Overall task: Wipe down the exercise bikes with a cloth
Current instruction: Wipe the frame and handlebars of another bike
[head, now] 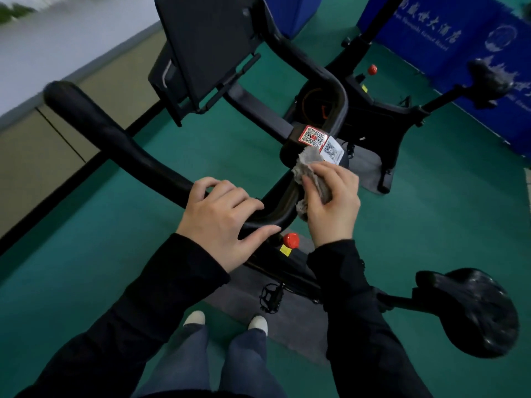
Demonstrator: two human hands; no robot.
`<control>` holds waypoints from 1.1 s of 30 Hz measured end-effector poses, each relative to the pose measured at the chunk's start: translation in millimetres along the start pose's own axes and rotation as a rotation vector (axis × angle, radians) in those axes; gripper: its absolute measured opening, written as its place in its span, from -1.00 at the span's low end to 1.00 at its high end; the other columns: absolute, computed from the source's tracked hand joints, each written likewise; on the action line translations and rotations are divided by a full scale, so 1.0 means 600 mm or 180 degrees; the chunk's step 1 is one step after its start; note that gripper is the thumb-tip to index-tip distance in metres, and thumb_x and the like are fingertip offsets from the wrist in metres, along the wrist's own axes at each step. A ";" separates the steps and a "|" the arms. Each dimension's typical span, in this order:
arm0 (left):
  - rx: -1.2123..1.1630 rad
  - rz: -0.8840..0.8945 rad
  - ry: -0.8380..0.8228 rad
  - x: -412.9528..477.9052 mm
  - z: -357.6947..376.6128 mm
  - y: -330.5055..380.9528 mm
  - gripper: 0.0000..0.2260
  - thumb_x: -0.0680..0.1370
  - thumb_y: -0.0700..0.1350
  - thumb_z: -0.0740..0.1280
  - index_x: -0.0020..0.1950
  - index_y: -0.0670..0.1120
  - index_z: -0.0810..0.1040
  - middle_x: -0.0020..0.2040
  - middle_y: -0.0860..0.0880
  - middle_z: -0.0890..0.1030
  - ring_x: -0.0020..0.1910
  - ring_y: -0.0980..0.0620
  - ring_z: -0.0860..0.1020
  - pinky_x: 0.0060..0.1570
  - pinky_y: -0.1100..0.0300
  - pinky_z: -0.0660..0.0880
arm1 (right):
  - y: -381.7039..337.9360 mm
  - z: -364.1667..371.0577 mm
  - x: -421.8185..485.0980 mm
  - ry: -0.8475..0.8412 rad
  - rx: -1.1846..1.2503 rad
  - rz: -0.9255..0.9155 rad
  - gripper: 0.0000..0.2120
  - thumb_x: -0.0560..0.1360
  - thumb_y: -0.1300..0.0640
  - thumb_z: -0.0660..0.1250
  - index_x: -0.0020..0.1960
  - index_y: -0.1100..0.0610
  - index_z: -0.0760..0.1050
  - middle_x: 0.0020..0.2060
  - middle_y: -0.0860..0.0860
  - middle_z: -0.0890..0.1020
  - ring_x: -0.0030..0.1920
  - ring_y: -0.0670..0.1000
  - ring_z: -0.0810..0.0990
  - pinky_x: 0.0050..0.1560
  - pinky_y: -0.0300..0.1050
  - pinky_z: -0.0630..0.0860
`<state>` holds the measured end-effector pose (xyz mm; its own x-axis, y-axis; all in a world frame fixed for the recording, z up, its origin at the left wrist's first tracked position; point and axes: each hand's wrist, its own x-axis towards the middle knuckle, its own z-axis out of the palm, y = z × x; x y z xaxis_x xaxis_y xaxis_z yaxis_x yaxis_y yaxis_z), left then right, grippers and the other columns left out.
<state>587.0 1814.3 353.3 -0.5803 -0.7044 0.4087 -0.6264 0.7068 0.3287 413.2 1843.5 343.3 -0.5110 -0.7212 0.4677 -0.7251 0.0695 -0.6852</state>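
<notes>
Right grip pinching cloth against handlebar centre bend, likely mid-wipe; left grip curled round handlebar, steadying. Next, probably: sweep cloth outward.

A second bike stands behind the near bike's handlebar, saddle right.

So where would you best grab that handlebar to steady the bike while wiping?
Probably the handlebar on its straight stretch, from above, fingers curling over the round tube, as the left hand does. That leaves the bend by the QR stickers free for the right hand and cloth.
</notes>
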 end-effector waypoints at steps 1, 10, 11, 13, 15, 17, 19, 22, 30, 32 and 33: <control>-0.0016 -0.0039 -0.0012 0.002 0.003 0.007 -0.60 0.47 0.25 0.24 -0.12 -0.06 0.65 -0.22 0.04 0.62 -0.13 -0.02 0.58 0.12 0.08 0.23 | -0.001 -0.004 0.008 -0.0121 -0.0079 -0.0180 -0.89 0.46 0.29 0.40 -0.02 0.26 0.62 -0.05 0.09 0.63 0.08 0.15 0.50 0.17 -0.37 0.30; -0.0044 -0.0347 -0.0111 0.006 0.015 0.018 -0.61 0.40 0.28 0.27 -0.19 -0.01 0.67 -0.29 0.07 0.60 -0.20 -0.01 0.56 0.07 0.05 0.23 | -0.008 -0.034 0.132 -0.2676 -0.0602 -0.1831 -0.84 0.51 0.20 0.35 0.01 0.29 0.60 -0.07 0.18 0.62 0.00 0.18 0.56 0.07 -0.05 0.43; -0.0048 -0.0377 -0.0117 0.006 0.016 0.019 -0.63 0.40 0.28 0.30 -0.19 0.00 0.67 -0.29 0.07 0.60 -0.21 -0.02 0.55 0.05 0.05 0.23 | -0.008 -0.030 0.141 -0.2788 -0.0676 -0.1942 -0.83 0.52 0.20 0.34 0.02 0.29 0.59 -0.07 0.18 0.62 0.00 0.18 0.56 0.07 -0.06 0.43; -0.0058 -0.0425 -0.0122 0.007 0.016 0.020 -0.67 0.37 0.26 0.36 -0.20 0.01 0.66 -0.29 0.08 0.60 -0.22 -0.01 0.56 0.04 0.07 0.23 | -0.012 -0.019 0.147 -0.3101 -0.0691 -0.2085 -0.81 0.53 0.17 0.34 0.06 0.27 0.58 -0.06 0.17 0.61 0.01 0.16 0.55 0.07 -0.04 0.43; -0.0067 -0.0448 -0.0135 0.006 0.015 0.020 -0.68 0.36 0.26 0.37 -0.20 0.02 0.66 -0.28 0.08 0.60 -0.22 -0.01 0.56 0.02 0.07 0.23 | -0.024 -0.007 0.141 -0.3574 -0.0529 -0.2071 -0.79 0.52 0.15 0.36 0.08 0.25 0.57 -0.05 0.14 0.62 0.00 0.11 0.57 0.07 -0.08 0.45; -0.0095 -0.0444 -0.0156 0.007 0.013 0.019 -0.67 0.35 0.26 0.37 -0.19 0.01 0.67 -0.28 0.07 0.61 -0.22 -0.03 0.56 -0.02 0.07 0.22 | -0.031 0.002 0.138 -0.3917 -0.0413 -0.2129 -0.79 0.51 0.14 0.37 0.08 0.24 0.58 -0.04 0.11 0.63 -0.02 0.06 0.58 0.05 -0.15 0.46; -0.0159 -0.0502 -0.0156 0.007 0.011 0.020 -0.67 0.34 0.26 0.37 -0.20 0.02 0.68 -0.28 0.07 0.61 -0.23 -0.02 0.55 -0.04 0.09 0.22 | -0.032 0.004 0.145 -0.4010 -0.0481 -0.2303 -0.78 0.51 0.13 0.37 0.08 0.25 0.58 -0.04 0.13 0.63 -0.01 0.08 0.58 0.06 -0.15 0.45; -0.0182 -0.0574 -0.0182 0.009 0.010 0.023 -0.66 0.34 0.29 0.35 -0.20 0.04 0.68 -0.28 0.09 0.62 -0.22 0.00 0.55 -0.05 0.10 0.21 | -0.029 0.002 0.159 -0.3926 -0.0694 -0.2440 -0.78 0.53 0.11 0.34 0.08 0.24 0.58 -0.04 0.16 0.61 0.01 0.14 0.57 0.10 -0.03 0.46; -0.0235 -0.0560 -0.0175 0.012 0.010 0.021 -0.66 0.34 0.31 0.33 -0.21 0.06 0.67 -0.28 0.11 0.61 -0.25 0.02 0.53 -0.08 0.11 0.20 | -0.039 0.020 0.176 -0.4176 -0.1233 -0.2532 -0.77 0.54 0.05 0.30 0.07 0.18 0.58 -0.03 0.13 0.65 0.02 0.15 0.58 0.07 -0.04 0.46; -0.0245 -0.0554 -0.0171 0.011 0.009 0.022 -0.66 0.34 0.31 0.34 -0.21 0.07 0.67 -0.28 0.11 0.61 -0.26 0.03 0.53 -0.08 0.12 0.19 | -0.033 0.021 0.178 -0.3966 -0.1469 -0.2657 -0.76 0.56 0.06 0.25 0.08 0.21 0.55 -0.02 0.16 0.62 0.04 0.18 0.56 0.09 0.01 0.43; -0.0245 -0.0557 -0.0157 0.011 0.009 0.022 -0.66 0.34 0.31 0.34 -0.21 0.06 0.67 -0.28 0.11 0.61 -0.26 0.03 0.53 -0.09 0.12 0.19 | -0.029 0.019 0.173 -0.3841 -0.1546 -0.2765 -0.76 0.57 0.07 0.22 0.08 0.21 0.53 -0.03 0.17 0.60 0.04 0.19 0.54 0.10 0.03 0.42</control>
<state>572.2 1819.0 355.9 -0.4920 -0.8181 0.2979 -0.6795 0.5747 0.4560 378.3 1759.6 397.5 0.6129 -0.7458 -0.2610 -0.7858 -0.6098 -0.1030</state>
